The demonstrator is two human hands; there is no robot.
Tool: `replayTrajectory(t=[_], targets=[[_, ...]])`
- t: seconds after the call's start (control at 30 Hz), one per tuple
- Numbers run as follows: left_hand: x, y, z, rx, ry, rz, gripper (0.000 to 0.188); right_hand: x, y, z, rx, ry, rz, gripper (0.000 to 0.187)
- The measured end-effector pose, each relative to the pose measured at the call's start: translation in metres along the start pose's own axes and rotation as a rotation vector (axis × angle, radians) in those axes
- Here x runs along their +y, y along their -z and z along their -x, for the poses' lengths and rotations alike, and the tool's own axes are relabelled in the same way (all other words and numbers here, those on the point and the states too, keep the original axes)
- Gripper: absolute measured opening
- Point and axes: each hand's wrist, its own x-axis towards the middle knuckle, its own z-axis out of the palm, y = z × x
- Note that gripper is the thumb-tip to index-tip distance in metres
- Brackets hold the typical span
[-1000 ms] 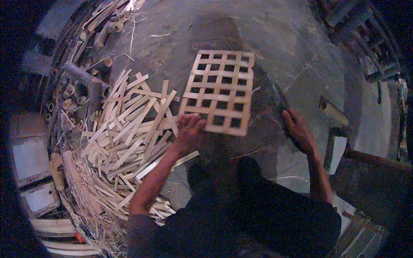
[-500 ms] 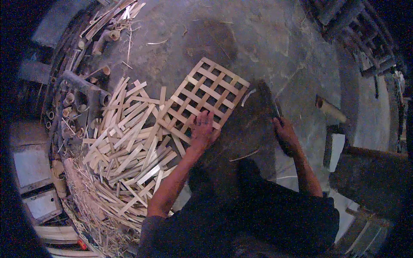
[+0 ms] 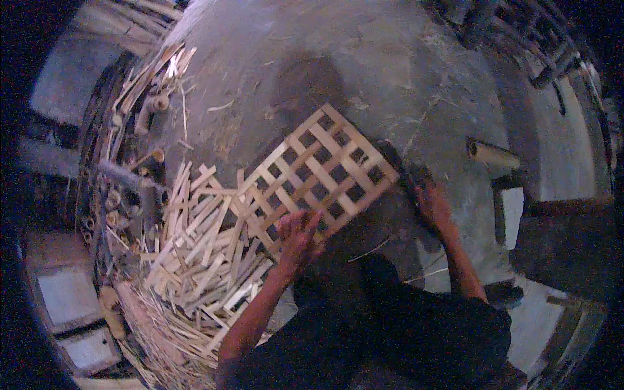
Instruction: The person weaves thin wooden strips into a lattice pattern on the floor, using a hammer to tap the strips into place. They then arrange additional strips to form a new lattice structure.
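Note:
A square open lattice of flat, pale bamboo strips woven crosswise lies before me, one corner pointing away. My left hand is at its near edge, fingers bent over the strips and gripping it. Off the right corner of the lattice, my right hand is closed round the handle of a long dark knife. The blade points forward and left, close to that corner; its outline blurs into the shadow. To the left, a heap of loose split bamboo strips reaches the lattice's left corner.
Cut bamboo tubes and poles are piled along the left side. Fine shavings lie at the lower left. One bamboo tube rests on the concrete floor at right, near a white slab. Dark wooden furniture stands at upper right.
The lattice has turned clockwise and its right corner now reaches nearer the knife. My left hand has drawn back, its fingers more bent. The knife has tilted leftward; the view has shifted slightly.

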Motion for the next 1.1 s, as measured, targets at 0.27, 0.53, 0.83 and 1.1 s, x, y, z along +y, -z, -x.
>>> replayTrajectory(t=[0.27, 0.53, 0.83, 1.1], targets=[[-0.024, 0.049, 0.054, -0.226, -0.012, 0.484, 0.092, -0.118, 0.137, -0.100, -0.330, -0.038, -1.309, 0.039], [-0.012, 0.065, 0.050, -0.122, -0.036, 0.214, 0.081, -0.182, 0.172, -0.065, -0.209, 0.039, -1.226, 0.028], [0.018, 0.184, -0.075, 0.820, 0.150, 0.510, 0.045, -0.227, 0.210, -0.048, -0.212, 0.438, -1.225, 0.046], [0.005, 0.227, -0.050, 0.974, 0.078, 0.749, 0.028, -0.301, 0.227, -0.046, -0.124, 0.833, -1.339, 0.059]])
